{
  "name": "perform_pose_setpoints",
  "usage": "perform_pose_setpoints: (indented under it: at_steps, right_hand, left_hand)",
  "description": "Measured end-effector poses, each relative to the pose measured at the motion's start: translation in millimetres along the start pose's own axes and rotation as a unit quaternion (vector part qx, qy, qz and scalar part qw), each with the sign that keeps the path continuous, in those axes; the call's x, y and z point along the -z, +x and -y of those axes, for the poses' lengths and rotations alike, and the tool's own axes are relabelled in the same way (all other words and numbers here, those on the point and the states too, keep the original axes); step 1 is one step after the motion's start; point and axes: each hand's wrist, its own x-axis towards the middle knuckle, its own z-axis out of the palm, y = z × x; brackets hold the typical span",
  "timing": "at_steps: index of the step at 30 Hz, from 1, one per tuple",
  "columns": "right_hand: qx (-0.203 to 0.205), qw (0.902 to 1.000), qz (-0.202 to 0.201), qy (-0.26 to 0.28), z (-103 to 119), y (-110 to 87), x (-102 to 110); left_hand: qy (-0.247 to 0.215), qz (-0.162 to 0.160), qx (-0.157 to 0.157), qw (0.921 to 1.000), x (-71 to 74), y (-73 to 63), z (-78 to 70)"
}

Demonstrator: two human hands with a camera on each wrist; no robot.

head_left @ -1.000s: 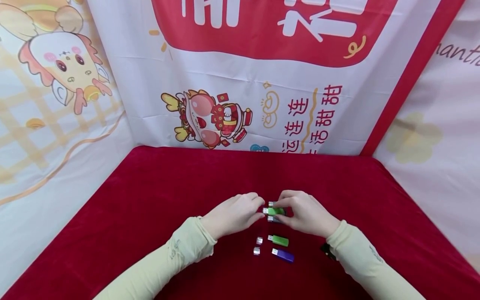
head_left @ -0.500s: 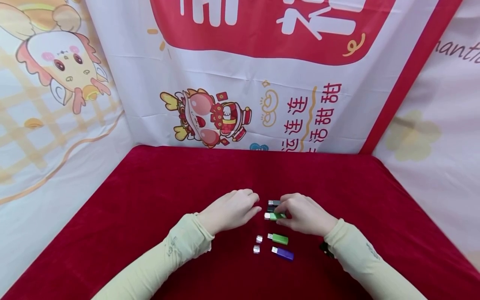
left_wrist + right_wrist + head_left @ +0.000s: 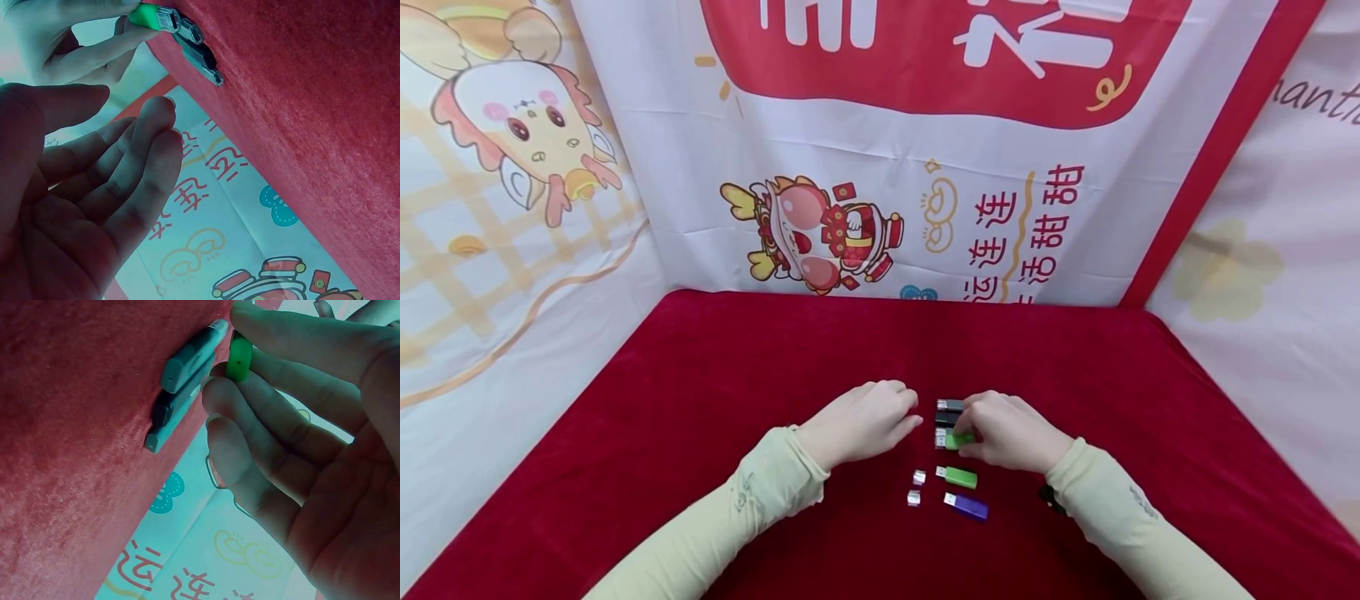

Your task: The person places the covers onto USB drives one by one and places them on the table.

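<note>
On the red cloth (image 3: 790, 350), the right hand (image 3: 1011, 429) pinches a green USB stick (image 3: 961, 440) by its body, close to the dark sticks (image 3: 950, 419), probably so that its silver end remains free and points as theirs do. The left hand (image 3: 861, 425), fingers loosely bent, holds nothing. Two loose caps (image 3: 913, 498) lie beside the uncapped green stick (image 3: 961, 478) and purple stick (image 3: 970, 507), perhaps for easy reach.

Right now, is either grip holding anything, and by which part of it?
Yes: the right grip pinches a green USB stick by its green body, leaving the metal end exposed. The left grip holds nothing.
</note>
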Motion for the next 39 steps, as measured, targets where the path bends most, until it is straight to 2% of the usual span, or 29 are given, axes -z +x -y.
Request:
perform_pose_setpoints:
  at_steps: [14,21,32,35,39]
  right_hand:
    - [0.002,0.9999,0.013,-0.007,-0.4,0.0,-2.2]
    - [-0.001,0.9998,0.017,0.006,0.7,1.1,-1.6]
    - [-0.018,0.9997,-0.018,0.005,4.8,-2.2,12.4]
    - [-0.025,0.9997,-0.002,0.007,6.2,-2.8,16.3]
    - [-0.024,0.9989,0.039,0.013,8.7,-3.1,18.5]
  left_hand:
    - [0.011,-0.001,-0.013,0.9999,-3.1,-0.8,0.3]
    - [0.017,-0.001,-0.014,0.9998,-3.0,-0.6,0.0]
    - [0.028,0.012,-0.009,0.9995,-1.0,-0.7,-1.8]
    - [0.027,0.021,-0.007,0.9994,-0.2,-1.3,-2.5]
    - [0.024,0.033,-0.004,0.9992,0.7,-2.0,-3.2]
